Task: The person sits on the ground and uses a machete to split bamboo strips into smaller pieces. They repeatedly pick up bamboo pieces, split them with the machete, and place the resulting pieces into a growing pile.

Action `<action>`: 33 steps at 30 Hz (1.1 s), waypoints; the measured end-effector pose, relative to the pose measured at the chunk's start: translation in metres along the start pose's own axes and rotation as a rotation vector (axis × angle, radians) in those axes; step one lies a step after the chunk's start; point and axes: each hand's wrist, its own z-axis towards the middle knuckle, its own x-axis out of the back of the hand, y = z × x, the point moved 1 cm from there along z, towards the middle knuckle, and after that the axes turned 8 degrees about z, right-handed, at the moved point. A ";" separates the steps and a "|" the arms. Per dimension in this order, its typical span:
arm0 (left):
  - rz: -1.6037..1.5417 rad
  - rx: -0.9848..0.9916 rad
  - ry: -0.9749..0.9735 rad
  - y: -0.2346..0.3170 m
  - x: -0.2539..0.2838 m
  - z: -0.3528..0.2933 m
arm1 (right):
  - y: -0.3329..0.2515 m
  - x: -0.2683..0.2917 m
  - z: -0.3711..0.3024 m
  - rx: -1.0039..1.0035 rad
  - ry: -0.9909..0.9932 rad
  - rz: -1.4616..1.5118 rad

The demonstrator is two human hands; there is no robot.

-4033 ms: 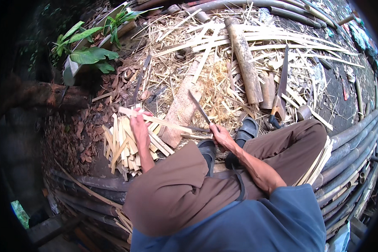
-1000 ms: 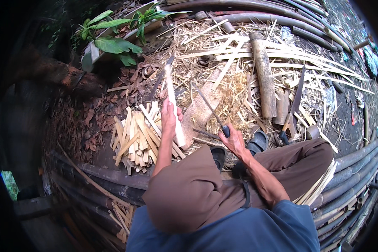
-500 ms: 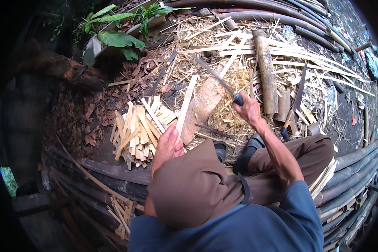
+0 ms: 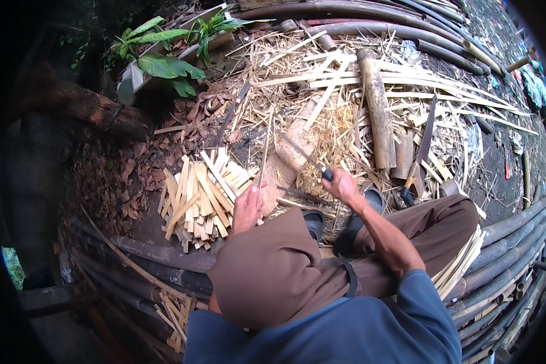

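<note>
My left hand is closed round the lower end of a bamboo strip, which stands up edge-on beside my raised knee. In my right hand is the dark handle of a long-bladed knife, its blade pointing away and to the left. The blade is apart from the strip, over a worn wooden log lying among shavings. Just left of my left hand lies a heap of short split bamboo pieces.
A bamboo pole section and a saw lie to the right. Long pale strips spread across the far ground. A dark blade lies beyond the heap. Bamboo poles run beside me, and a leafy plant stands far left.
The strip in my left hand has turned from its flat face to its narrow edge. My right hand has brought the knife nearer and to the left.
</note>
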 end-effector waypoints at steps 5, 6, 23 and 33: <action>0.264 -0.400 0.245 0.019 -0.028 0.043 | 0.015 -0.028 -0.021 0.216 0.186 -0.110; 0.173 -0.385 0.220 0.022 -0.034 0.053 | 0.011 -0.024 -0.023 0.249 0.173 0.044; -0.272 -0.241 -0.313 0.138 -0.107 0.094 | -0.053 0.090 -0.116 0.176 0.455 0.483; 0.313 -0.287 -0.874 0.116 -0.189 0.054 | 0.076 0.216 -0.357 -0.389 1.326 0.236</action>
